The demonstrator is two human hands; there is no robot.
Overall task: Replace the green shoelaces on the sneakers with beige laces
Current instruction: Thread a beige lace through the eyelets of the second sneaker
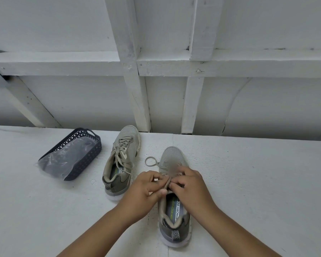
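Observation:
Two grey-beige sneakers stand on a white table, toes pointing away from me. The left sneaker (121,160) is laced with a beige lace tied in a bow. The right sneaker (172,197) sits right in front of me, its beige lace (150,161) looping out to the left near the toe. My left hand (145,188) and my right hand (188,186) meet over its tongue, both pinching the lace ends between fingers and thumb. My hands hide most of the eyelets. No green lace is in view.
A dark blue woven plastic basket (89,154) lies to the left of the shoes with a clear plastic bag (63,158) inside it. A white wooden framed wall (137,101) rises directly behind the table's far edge.

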